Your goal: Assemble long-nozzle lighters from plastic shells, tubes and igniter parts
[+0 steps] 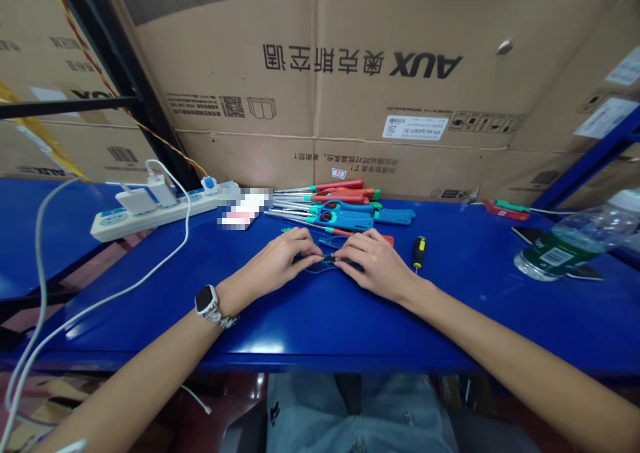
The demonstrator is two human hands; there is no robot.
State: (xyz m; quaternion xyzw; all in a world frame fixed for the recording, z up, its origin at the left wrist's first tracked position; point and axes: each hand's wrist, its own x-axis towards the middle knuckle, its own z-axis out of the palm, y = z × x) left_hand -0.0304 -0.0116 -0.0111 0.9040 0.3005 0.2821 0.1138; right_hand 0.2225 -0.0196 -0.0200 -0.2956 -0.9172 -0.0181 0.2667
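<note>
Both my hands meet over the blue table. My left hand (293, 256), with a watch on its wrist, is closed in a pinch on one end of a small black part (329, 258). At its other end the fingertips of my right hand (373, 263) are closed too. The part is too small to make out fully. Just beyond my fingers lies a blue plastic piece (330, 241), partly hidden. Behind it is a pile of long-necked lighters with blue (350, 221) and red (340, 185) handles, their metal necks pointing left. A black-and-yellow screwdriver (420, 253) lies right of my right hand.
A white power strip (115, 221) with plugged-in chargers and trailing white cables (150, 273) is on the left. At the right a water bottle (560, 253) lies tilted over a dark flat object (585, 273). Large cardboard boxes (320, 99) stand behind the table (280, 326).
</note>
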